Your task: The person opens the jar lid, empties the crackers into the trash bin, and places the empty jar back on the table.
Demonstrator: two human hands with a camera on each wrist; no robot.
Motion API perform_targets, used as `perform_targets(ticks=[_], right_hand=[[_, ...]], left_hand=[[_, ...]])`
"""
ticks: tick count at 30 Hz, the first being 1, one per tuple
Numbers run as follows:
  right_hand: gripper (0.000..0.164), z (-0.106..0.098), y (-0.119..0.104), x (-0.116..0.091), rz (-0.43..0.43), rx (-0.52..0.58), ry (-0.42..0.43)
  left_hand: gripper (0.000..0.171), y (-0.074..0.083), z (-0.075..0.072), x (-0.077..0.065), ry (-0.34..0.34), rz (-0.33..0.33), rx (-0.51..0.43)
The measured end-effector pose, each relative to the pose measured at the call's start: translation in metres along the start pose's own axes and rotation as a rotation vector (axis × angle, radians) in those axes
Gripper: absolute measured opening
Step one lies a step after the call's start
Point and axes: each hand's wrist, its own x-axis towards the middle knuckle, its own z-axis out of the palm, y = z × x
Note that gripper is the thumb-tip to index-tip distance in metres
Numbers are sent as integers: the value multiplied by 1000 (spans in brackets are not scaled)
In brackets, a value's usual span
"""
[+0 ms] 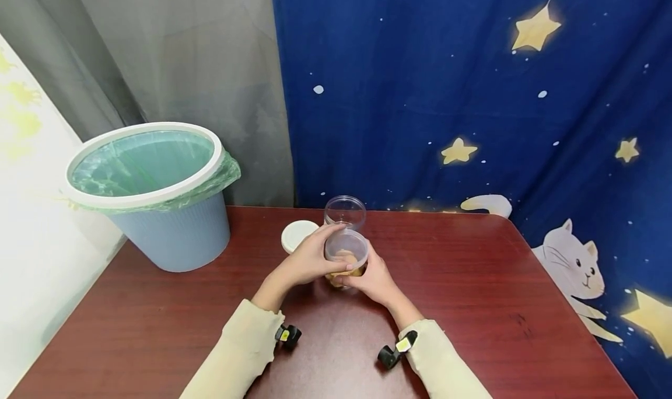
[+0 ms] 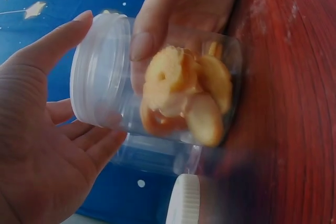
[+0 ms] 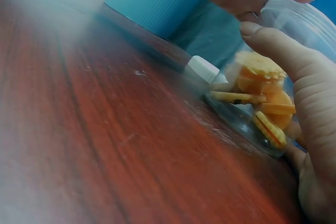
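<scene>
Left hand [image 1: 310, 260], thumb and fingers wide apart, grips a frosted plastic lid [image 2: 88, 77]; right hand [image 1: 375, 277] curls round the clear plastic jar [image 2: 132, 111] of golden biscuits [image 2: 173, 74] on a red-brown table [image 1: 472, 276]. From here, opening or closing looks in hand, calling next for a steady twist.

Head view is looking bright, glare whitening surface [image 1: 336, 338] nearside of jar [image 1: 345, 242]; right wrist view is hazing well apart from jar.
</scene>
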Motion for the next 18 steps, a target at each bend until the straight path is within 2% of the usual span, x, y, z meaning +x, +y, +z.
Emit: perform_targets(ticks=[8,18], right_hand=[[93,-2,5,8,-40,36,-31],[94,-1,5,10,-33,49,-42]], left_hand=[[90,-6,1,4,21,10,6],[92,-6,7,4,109,-67,-13]])
